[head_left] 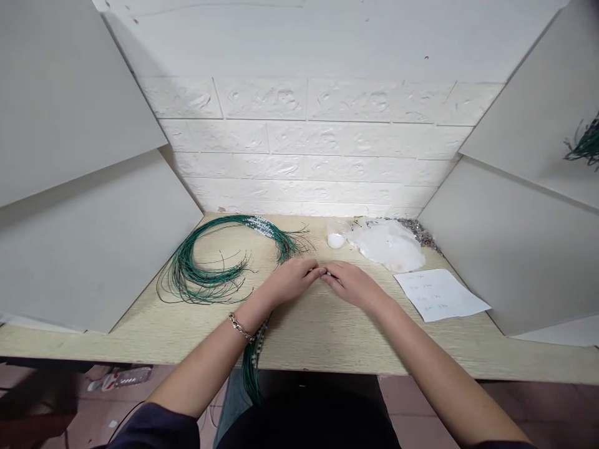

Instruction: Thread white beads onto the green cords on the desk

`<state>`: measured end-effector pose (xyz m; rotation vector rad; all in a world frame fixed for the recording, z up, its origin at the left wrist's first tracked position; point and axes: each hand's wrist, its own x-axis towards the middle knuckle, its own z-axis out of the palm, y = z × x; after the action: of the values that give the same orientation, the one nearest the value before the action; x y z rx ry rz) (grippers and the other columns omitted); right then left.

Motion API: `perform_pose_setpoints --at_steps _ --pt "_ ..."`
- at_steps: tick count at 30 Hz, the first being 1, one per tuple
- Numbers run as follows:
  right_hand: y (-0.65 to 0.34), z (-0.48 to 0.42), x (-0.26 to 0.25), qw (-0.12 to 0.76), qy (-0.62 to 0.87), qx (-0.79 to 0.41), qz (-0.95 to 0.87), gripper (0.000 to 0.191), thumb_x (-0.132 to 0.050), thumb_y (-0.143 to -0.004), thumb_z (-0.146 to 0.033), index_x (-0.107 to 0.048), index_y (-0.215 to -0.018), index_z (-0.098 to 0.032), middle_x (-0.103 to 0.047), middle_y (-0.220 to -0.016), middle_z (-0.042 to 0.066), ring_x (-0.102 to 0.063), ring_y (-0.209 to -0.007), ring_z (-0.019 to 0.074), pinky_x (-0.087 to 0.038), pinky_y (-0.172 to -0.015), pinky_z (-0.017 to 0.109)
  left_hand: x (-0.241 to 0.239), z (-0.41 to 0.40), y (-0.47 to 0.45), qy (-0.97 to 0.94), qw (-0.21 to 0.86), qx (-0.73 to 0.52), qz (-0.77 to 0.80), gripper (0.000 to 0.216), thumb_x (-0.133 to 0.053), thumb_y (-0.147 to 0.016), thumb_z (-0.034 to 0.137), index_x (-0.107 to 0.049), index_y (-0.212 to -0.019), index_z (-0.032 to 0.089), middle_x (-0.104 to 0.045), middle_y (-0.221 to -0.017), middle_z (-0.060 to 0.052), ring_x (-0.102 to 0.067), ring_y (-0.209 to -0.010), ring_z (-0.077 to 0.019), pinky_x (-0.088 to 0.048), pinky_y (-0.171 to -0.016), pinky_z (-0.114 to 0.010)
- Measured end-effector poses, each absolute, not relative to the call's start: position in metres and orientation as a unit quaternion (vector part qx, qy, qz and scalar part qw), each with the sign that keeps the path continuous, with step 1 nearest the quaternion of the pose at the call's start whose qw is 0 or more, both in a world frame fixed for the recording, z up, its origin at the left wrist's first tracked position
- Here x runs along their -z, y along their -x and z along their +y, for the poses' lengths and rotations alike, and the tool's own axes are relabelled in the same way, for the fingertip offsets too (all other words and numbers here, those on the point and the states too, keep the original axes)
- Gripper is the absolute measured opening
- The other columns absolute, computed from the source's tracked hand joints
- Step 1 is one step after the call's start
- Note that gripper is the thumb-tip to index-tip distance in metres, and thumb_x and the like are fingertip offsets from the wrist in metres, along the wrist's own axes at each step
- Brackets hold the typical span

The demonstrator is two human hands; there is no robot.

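My left hand and my right hand meet over the middle of the table, fingertips almost touching. Both are closed in a pinch. A small dark bit shows between the right fingertips, too small to name; what the left fingers grip is hidden. A bundle of thin green and black wires passes beneath my left hand and wrist and hangs over the table's front edge, with small white pieces along it. To the left lies a large coil of similar green wires, with white pieces at its top and loose dark ends.
Behind my right hand lie a white plastic bag, a small white round item and a pile of small metal parts. A handwritten paper sheet lies right. Grey panels and a white brick-pattern wall enclose the table.
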<state>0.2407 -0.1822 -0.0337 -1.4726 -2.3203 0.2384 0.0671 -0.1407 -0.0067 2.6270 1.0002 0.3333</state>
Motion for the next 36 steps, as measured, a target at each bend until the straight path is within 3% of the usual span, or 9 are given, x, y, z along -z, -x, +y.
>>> perform_pose_setpoints --at_steps 7,11,13,22,36 --pt "-0.241 -0.184 0.034 0.228 0.520 -0.048 -0.822 0.041 -0.056 -0.074 -0.043 -0.050 -0.107 -0.019 -0.057 -0.103 0.006 -0.052 -0.094 0.0189 -0.039 -0.081 0.031 0.009 -0.139 -0.065 -0.920 0.184 -0.119 0.324 0.032 -0.030 -0.087 0.031 -0.058 -0.082 0.017 -0.062 -0.076 -0.004 -0.054 -0.066 -0.0141 -0.036 -0.060 -0.023" --pt "-0.229 -0.181 0.039 0.163 0.529 0.017 -0.833 0.022 -0.048 -0.081 -0.034 -0.057 -0.090 -0.016 -0.061 -0.090 0.007 -0.054 -0.086 0.0196 -0.038 -0.077 0.032 0.012 -0.141 -0.068 -0.928 0.177 -0.107 0.309 0.028 -0.032 -0.086 0.029 -0.058 -0.085 0.017 -0.063 -0.079 -0.004 -0.055 -0.069 -0.0149 -0.037 -0.062 -0.024" --pt "-0.228 -0.179 0.042 0.135 0.537 0.025 -0.832 0.022 -0.042 -0.085 -0.032 -0.057 -0.083 -0.016 -0.062 -0.083 0.006 -0.055 -0.080 0.0188 -0.038 -0.074 0.031 0.013 -0.142 -0.069 -0.929 0.157 -0.093 0.323 0.031 -0.031 -0.086 0.030 -0.058 -0.083 0.017 -0.062 -0.077 -0.005 -0.055 -0.068 -0.0156 -0.038 -0.062 -0.025" --pt "-0.244 -0.179 0.043 0.115 0.523 -0.003 -0.845 0.023 -0.035 -0.087 -0.031 -0.054 -0.086 -0.017 -0.060 -0.081 0.005 -0.054 -0.076 0.0173 -0.037 -0.068 0.028 0.012 -0.143 -0.071 -0.938 0.123 -0.094 0.311 0.034 -0.027 -0.088 0.033 -0.058 -0.087 0.018 -0.062 -0.080 -0.005 -0.056 -0.070 -0.0165 -0.039 -0.064 -0.025" --pt "-0.247 -0.182 0.026 0.155 0.531 -0.012 -0.833 0.023 -0.033 -0.088 -0.030 -0.052 -0.085 -0.018 -0.057 -0.081 0.003 -0.051 -0.077 0.0157 -0.037 -0.067 0.027 0.002 -0.143 -0.069 -0.937 0.077 -0.091 0.327 0.036 -0.023 -0.088 0.035 -0.053 -0.080 0.017 -0.059 -0.070 -0.005 -0.055 -0.065 -0.0164 -0.036 -0.057 -0.025"
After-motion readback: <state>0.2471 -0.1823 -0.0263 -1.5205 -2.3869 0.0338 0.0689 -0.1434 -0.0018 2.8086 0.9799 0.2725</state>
